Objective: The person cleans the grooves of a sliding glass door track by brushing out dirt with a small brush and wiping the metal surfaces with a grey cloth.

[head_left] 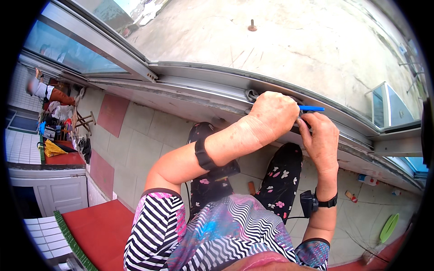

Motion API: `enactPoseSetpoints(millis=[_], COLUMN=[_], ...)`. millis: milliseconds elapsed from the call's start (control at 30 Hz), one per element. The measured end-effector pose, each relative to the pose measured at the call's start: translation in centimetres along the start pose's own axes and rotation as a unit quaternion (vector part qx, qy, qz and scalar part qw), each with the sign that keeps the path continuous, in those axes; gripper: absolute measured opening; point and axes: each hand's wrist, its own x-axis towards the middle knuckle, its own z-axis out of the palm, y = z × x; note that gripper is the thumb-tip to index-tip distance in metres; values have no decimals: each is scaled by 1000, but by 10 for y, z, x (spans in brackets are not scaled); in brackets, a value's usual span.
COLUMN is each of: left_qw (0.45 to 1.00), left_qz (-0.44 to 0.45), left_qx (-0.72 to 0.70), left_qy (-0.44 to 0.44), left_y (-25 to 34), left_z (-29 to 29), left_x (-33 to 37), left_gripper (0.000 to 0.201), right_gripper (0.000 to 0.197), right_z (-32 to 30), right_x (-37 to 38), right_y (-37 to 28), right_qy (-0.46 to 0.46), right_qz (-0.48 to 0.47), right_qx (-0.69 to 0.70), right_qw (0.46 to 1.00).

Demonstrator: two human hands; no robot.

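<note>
My left hand (274,114) is closed in a fist over the metal window track (203,88). A slim blue stick (313,108), perhaps a handle, juts out of it to the right; its other end is hidden. Close beside it, my right hand (322,135) has its fingers bent and thumb pressed in at the track's inner edge. Something dark shows between the two hands, too covered to name. A crumpled grey piece (251,95), maybe cloth, lies in the track just left of my left hand.
Sliding window frames (108,40) stand at left and right of the opening. Beyond the sill, a rusty bolt (252,26) rises from concrete. On the tiled floor are a brown block (252,188) and a green basin (389,227). Another person (45,90) is far left, near a wooden stool (84,121).
</note>
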Motion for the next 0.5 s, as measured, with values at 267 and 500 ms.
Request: enactPoseSetpoints(millis=[267,500], left_qw=[1000,999], left_qz=[8,7], left_qx=[-10,-28], left_qy=[-1,-20], left_y=[8,13], left_z=[1,-2], left_x=[5,9], left_gripper=[16,14], right_gripper=[13,12], right_z=[0,1], right_x=[-1,-3], right_y=[2,4], right_qy=[-5,-3], right_qz=[9,13], right_qx=[10,24], right_qw=[1000,1000])
